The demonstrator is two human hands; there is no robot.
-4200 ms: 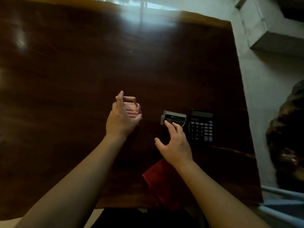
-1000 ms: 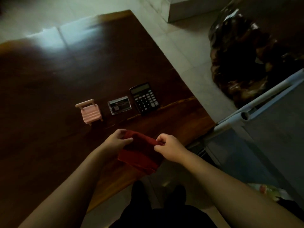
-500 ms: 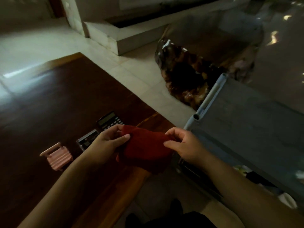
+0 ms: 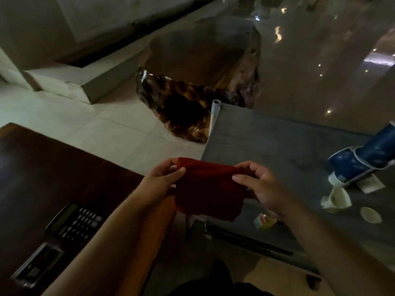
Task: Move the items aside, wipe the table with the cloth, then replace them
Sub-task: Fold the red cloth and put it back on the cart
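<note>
Your view has swung right, away from the dark tabletop [image 4: 64, 167] and toward a grey surface [image 4: 277, 150] beside it. A second ago the cloth [image 4: 209, 189] was held low over the near tabletop edge; it is now lifted and stretched between both hands, past the tabletop corner and partly over the grey surface.

Grip state:
- Left hand [image 4: 162, 176]: closed, pinching the cloth's upper left corner.
- Right hand [image 4: 258, 184]: closed, thumb and fingers pinching the upper right edge.
- The cloth hangs slack below both pinches.

Item positions:
- Calculator [image 4: 74, 221]: flat on the tabletop at lower left.
- Small flat grey device [image 4: 36, 265]: just beside the calculator, nearer the lower left frame corner.
- The pink miniature chair visible half a second ago is now out of frame.

Task meaning: the items lie in a row on the tabletop and the cloth is off it, so the work reads as at or near its end, with the cloth probably being folded or set aside.

Containers: on the grey surface, a blue cylindrical container [image 4: 361, 159] lies tilted, with a pale cup [image 4: 337, 199] on its side close by. In this dim light the contents of neither can be determined.
</note>
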